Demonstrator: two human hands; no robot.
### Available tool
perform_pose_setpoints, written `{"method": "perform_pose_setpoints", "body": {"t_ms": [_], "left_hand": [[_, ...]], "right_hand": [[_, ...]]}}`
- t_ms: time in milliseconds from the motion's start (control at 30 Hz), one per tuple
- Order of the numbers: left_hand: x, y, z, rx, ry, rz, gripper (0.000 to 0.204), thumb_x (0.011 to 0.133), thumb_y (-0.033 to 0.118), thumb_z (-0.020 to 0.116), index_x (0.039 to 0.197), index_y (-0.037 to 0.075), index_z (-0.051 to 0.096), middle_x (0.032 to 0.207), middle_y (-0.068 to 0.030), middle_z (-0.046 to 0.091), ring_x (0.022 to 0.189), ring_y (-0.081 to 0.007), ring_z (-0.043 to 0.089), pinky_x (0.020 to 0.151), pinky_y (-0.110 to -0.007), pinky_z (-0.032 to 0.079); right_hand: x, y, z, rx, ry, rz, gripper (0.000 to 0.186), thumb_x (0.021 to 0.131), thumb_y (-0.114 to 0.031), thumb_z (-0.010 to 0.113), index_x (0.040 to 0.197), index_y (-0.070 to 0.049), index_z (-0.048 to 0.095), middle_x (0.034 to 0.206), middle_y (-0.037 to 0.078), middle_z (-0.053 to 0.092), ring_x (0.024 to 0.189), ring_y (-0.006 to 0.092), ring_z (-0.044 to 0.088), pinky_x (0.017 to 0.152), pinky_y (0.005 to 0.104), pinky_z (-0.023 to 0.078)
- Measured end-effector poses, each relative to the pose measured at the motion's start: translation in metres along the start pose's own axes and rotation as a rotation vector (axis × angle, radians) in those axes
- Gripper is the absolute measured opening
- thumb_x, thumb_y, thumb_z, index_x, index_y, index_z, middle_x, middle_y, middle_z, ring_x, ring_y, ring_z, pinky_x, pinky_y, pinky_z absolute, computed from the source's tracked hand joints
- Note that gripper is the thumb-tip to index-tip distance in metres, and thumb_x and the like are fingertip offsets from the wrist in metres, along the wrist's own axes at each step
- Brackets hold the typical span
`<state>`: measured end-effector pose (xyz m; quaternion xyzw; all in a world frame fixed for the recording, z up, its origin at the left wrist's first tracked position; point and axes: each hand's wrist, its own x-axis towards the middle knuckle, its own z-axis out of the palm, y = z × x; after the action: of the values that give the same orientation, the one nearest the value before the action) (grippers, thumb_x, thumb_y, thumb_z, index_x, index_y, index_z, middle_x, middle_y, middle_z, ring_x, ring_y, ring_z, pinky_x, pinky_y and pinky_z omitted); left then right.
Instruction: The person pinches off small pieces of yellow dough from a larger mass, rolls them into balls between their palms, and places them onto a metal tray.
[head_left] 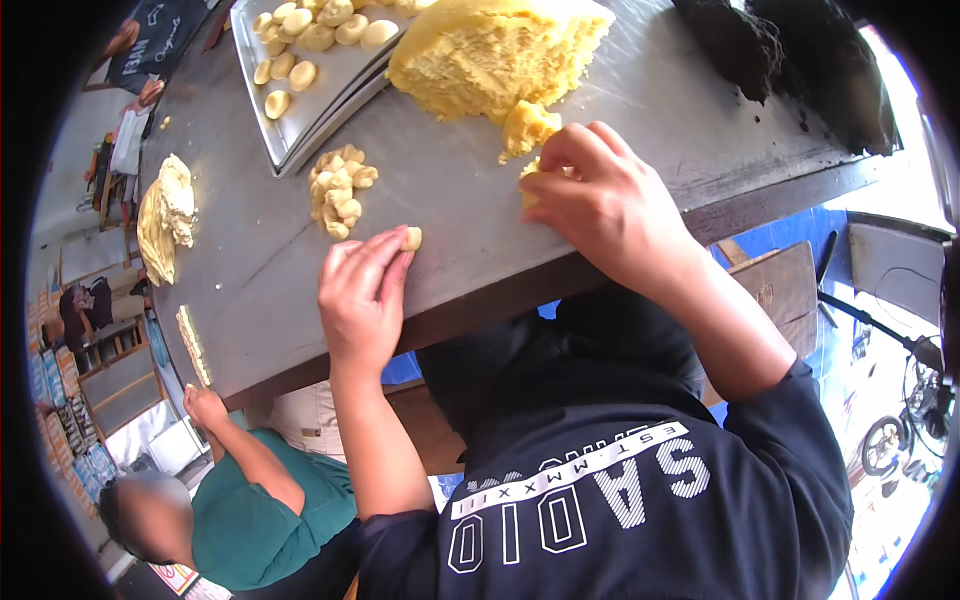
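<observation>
My left hand (pixel 360 290) pinches a small pale piece of dough (pixel 411 238) between thumb and fingers, near the front edge of the metal table (pixel 250 260). Just above it lies a pile of small pale dough pieces (pixel 340 185). My right hand (pixel 595 200) has its fingers closed on a yellow dough lump (pixel 530 185), partly hidden by them. A large mound of yellow dough (pixel 480 55) with a torn-off chunk (pixel 530 125) lies beyond it. At the top left, stacked metal trays (pixel 305 115) hold several round dough balls (pixel 300 75).
A pale dough mass (pixel 165 215) and a thin dough strip (pixel 193 345) lie at the left. A co-worker in teal (pixel 250 510) works there, with another person's hand (pixel 150 90) at the far corner. Black plastic (pixel 820 75) covers the right end; a motorbike (pixel 900 430) stands outside.
</observation>
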<state>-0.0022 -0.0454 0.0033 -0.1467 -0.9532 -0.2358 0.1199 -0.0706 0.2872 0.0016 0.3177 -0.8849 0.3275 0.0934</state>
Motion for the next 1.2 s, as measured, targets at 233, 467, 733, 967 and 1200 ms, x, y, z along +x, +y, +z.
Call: {"method": "perform_pose_setpoints", "body": {"t_ms": [233, 467, 733, 967, 1200], "left_hand": [[0.038, 0.03, -0.021, 0.308, -0.328, 0.078, 0.03, 0.101, 0.038, 0.085, 0.125, 0.021, 0.092, 0.157, -0.0128, 0.072, 0.152, -0.0383, 0.058, 0.131, -0.06, 0.033], [0.129, 0.031, 0.062, 0.206, 0.377, 0.447, 0.031, 0.108, 0.026, 0.08, 0.082, 0.011, 0.072, 0.081, -0.0031, 0.069, 0.08, -0.0253, 0.067, 0.092, -0.042, 0.044], [0.13, 0.023, 0.07, 0.146, 0.474, 0.392, 0.032, 0.104, 0.023, 0.082, 0.079, 0.013, 0.067, 0.075, -0.0029, 0.066, 0.069, -0.0265, 0.064, 0.082, -0.044, 0.047], [0.118, 0.022, 0.06, -0.534, 0.419, -0.097, 0.024, 0.112, 0.019, 0.075, 0.095, 0.004, 0.081, 0.063, -0.0044, 0.05, 0.061, -0.0233, 0.057, 0.071, -0.041, 0.047], [0.005, 0.038, 0.022, 0.512, 0.15, -0.066, 0.021, 0.106, 0.025, 0.084, 0.106, 0.004, 0.087, 0.087, -0.003, 0.067, 0.081, -0.0244, 0.068, 0.078, -0.041, 0.049]], "right_hand": [[0.006, 0.007, -0.006, -0.074, 0.071, 0.038, 0.029, 0.092, -0.004, 0.087, 0.12, -0.005, 0.077, 0.126, 0.009, 0.072, 0.11, 0.0332, 0.075, 0.092, 0.0455, 0.064], [0.017, -0.005, -0.003, -0.149, -0.027, -0.045, 0.012, 0.096, -0.009, 0.077, 0.107, -0.008, 0.072, 0.116, 0.013, 0.067, 0.111, 0.035, 0.072, 0.091, 0.0474, 0.064], [0.012, 0.005, -0.001, -0.168, 0.024, -0.05, 0.008, 0.098, -0.016, 0.078, 0.104, -0.01, 0.078, 0.111, 0.009, 0.07, 0.106, 0.0317, 0.072, 0.089, 0.0441, 0.063], [0.027, 0.005, 0.002, -0.207, 0.003, -0.054, 0.013, 0.096, -0.021, 0.082, 0.099, -0.009, 0.077, 0.104, 0.009, 0.068, 0.104, 0.0307, 0.071, 0.091, 0.0444, 0.063], [-0.008, 0.011, -0.022, -0.023, 0.084, 0.12, 0.023, 0.089, -0.011, 0.09, 0.11, -0.007, 0.08, 0.111, 0.009, 0.075, 0.109, 0.0339, 0.073, 0.096, 0.0448, 0.061]]}}
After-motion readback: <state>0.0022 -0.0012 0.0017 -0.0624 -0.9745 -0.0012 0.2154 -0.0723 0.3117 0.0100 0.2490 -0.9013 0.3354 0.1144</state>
